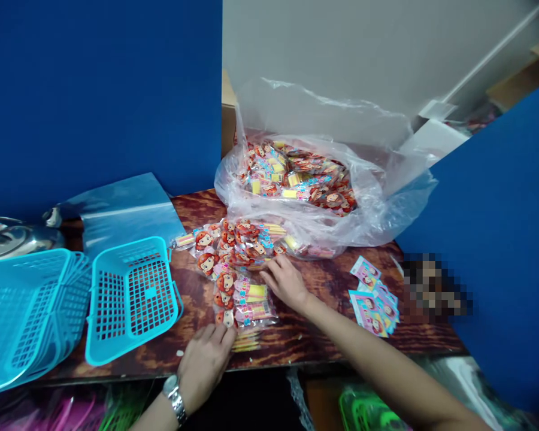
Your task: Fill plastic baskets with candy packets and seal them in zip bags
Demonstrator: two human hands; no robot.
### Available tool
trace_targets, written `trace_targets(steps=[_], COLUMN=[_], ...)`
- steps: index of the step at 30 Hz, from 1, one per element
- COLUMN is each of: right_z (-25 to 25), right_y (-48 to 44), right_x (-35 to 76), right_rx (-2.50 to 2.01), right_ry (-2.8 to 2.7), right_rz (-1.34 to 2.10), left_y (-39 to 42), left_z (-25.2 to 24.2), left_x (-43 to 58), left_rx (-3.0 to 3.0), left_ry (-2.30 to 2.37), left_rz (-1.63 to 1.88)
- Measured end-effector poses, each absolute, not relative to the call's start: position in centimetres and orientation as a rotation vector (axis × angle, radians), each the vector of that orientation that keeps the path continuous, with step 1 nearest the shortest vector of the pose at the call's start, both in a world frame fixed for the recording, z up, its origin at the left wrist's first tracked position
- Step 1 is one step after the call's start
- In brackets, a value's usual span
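Observation:
Near the table's front edge, my left hand [205, 362], with a watch on its wrist, has its fingers curled together over the left end of a slightly blurred packet of yellow pencils [247, 341]. My right hand [287, 284] reaches to the loose pile, fingers a little apart and touching the packets' right side. Those clear packets [227, 239] carry red-haired cartoon heads and hold yellow items and pencils. Two or three more packets [251, 293] lie between my hands, overlapping. Behind them, a large clear plastic bag [372, 203] gapes, full of similar packets [296, 173].
A light-blue basket [150, 293] stands left of the packets, beside a stack of matching baskets [40, 305]. Behind are plastic sheets [130, 209] and a metal lid [18, 239]. Small printed cards [375, 299] lie at right. Blue panels [99, 90] flank the table. Green baskets [368, 410] sit below.

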State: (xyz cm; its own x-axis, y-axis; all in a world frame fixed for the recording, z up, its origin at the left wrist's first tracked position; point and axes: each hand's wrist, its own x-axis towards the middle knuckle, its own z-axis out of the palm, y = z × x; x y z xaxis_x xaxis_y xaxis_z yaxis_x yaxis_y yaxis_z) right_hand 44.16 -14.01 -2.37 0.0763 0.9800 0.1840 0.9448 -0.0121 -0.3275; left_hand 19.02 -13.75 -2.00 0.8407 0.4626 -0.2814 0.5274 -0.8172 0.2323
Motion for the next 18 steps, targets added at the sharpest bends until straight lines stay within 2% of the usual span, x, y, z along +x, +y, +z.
trace_targets(steps=[7,14,18], right_z=[-1.9,-2.8,-2.1], right_y=[-11.9,-11.6,-11.4], right_x=[46.8,46.5,46.7], right_rx=[-1.883,-2.148,-2.181], right_ry=[-1.863,-2.154,-2.164], right_rz=[0.713,0.429,0.405], left_y=[-14.0,-14.2,-14.2], left_z=[-2.6,-2.6,-2.7], left_x=[18.9,19.4,19.7], left_rx=[2.794,2.885,2.92], left_ry=[0.646,0.627,0.614], left_rz=[-0.284,-0.215,-0.17])
